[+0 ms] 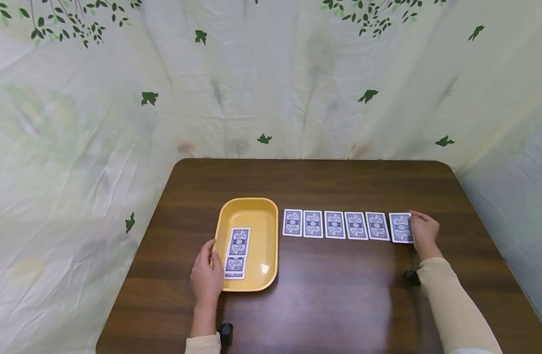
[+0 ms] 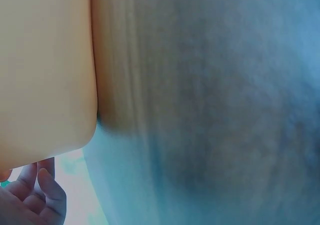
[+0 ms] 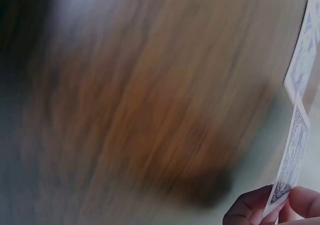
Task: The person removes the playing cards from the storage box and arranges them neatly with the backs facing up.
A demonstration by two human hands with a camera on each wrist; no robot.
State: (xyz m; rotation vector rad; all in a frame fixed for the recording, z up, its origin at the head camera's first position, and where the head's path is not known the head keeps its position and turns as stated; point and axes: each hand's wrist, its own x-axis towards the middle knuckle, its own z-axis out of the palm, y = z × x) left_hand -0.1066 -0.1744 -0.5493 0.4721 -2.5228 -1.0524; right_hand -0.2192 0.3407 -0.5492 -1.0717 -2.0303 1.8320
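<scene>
My right hand (image 1: 425, 233) pinches the rightmost blue-backed playing card (image 1: 401, 228) by its right edge. In the right wrist view, thumb and fingers hold that card (image 3: 290, 157) tilted, with a neighbouring card (image 3: 302, 60) beyond it. At the yellow tray (image 1: 274, 246), my left hand (image 1: 207, 273) holds the left rim, fingers along its outer side. The left wrist view has the tray wall (image 2: 47, 75) above the curled fingers of my left hand (image 2: 37, 197), the fingertips partly hidden. Inside the tray, face-down cards (image 1: 239, 242) overlap in a column along its left part.
Several face-down cards (image 1: 334, 225) stand in a row on the brown wooden table (image 1: 324, 182), between the tray and my right hand. A pale cloth with leaf prints (image 1: 288, 88) hangs behind the table and along its sides. Each wrist carries a small black camera (image 1: 226, 334).
</scene>
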